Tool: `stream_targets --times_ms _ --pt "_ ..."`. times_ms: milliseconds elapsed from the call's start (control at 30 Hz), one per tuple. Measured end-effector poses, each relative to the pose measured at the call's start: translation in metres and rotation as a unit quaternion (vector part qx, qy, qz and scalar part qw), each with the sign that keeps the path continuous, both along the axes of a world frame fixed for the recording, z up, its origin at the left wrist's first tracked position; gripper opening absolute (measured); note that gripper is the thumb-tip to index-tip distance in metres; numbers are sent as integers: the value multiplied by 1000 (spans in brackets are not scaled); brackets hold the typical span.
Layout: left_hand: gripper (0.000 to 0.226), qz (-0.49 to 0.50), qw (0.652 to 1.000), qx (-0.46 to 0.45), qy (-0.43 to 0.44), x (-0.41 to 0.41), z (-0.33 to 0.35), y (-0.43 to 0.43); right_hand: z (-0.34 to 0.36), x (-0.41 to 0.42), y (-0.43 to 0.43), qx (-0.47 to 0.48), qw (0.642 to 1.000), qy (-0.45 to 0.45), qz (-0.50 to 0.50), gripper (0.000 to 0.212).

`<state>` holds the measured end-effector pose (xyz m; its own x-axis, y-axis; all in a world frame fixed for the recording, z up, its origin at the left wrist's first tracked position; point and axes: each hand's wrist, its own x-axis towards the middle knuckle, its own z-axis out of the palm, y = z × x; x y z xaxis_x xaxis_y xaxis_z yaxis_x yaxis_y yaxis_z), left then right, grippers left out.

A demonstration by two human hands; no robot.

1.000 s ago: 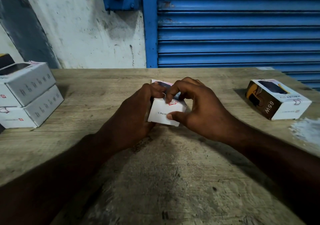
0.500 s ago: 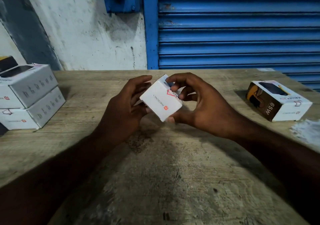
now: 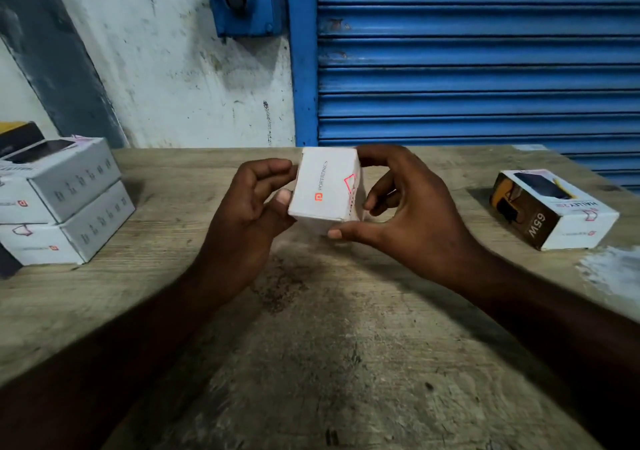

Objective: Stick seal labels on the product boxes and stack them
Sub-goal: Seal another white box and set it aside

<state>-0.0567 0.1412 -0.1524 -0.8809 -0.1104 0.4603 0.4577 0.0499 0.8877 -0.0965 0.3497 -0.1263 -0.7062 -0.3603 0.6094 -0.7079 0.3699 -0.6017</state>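
A small white product box (image 3: 323, 186) with an orange logo and grey lettering is held above the middle of the wooden table (image 3: 311, 345). My left hand (image 3: 249, 214) grips its left side with curled fingers and thumb. My right hand (image 3: 408, 214) holds its right side, fingers over the top and thumb under the bottom edge. A red outline mark shows on the box's right face. No separate seal label is visible.
Two white boxes (image 3: 59, 204) are stacked at the table's left edge, with a dark box behind them. Another box (image 3: 550, 207) marked 65W lies at the right. A blue roller shutter (image 3: 478, 55) and a pale wall stand behind the table.
The box was lifted off the table and turned, so its white logo face now points toward me. Both hands rose with it and stayed on its sides.
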Motion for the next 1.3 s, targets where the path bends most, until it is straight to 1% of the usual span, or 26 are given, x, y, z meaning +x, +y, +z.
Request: stream_targets --times_ms 67,100,133,200,233,333,400,500,667,800,833,933,1067,1167,1300 --pt "16 0 1000 8 -3 1 0 2 1 2 -1 -11 999 19 -29 86" --pt "15 -8 1000 14 -3 1 0 3 1 2 -2 -16 999 25 -43 85" --pt "20 -16 1000 15 -2 2 -1 4 1 3 -2 -21 998 30 -55 84" --pt "40 -27 1000 0 1 4 0 5 1 3 -3 -33 996 40 -72 81" --pt "46 -30 1000 -10 4 5 1 7 1 3 -3 -41 996 41 -74 80" --pt "49 -22 999 -34 10 6 2 11 1 5 -4 -50 995 35 -73 81" --pt "56 -21 999 -31 14 7 3 13 2 6 -5 -50 995 33 -73 80" --pt "63 -18 1000 -20 13 7 6 13 1 7 -6 -65 996 21 -65 64" --pt "59 4 999 -31 44 4 5 10 0 3 -4 -83 995 -7 -60 52" --pt "41 7 995 -65 73 6 8 8 -2 4 -6 -109 992 -40 -47 49" --pt "41 4 995 -68 68 6 8 8 -2 5 -6 -113 992 -48 -43 50" --pt "49 -25 997 -62 44 10 9 11 -5 8 -7 -107 993 -49 -28 53" --pt "67 -34 997 -66 36 11 9 12 -7 10 -8 -91 995 -45 -18 56" --pt "63 -29 995 -84 44 10 9 9 -7 8 -8 -90 995 -51 -9 56" --pt "54 -27 995 -73 55 10 8 8 -8 7 -6 -79 996 -31 -2 53"
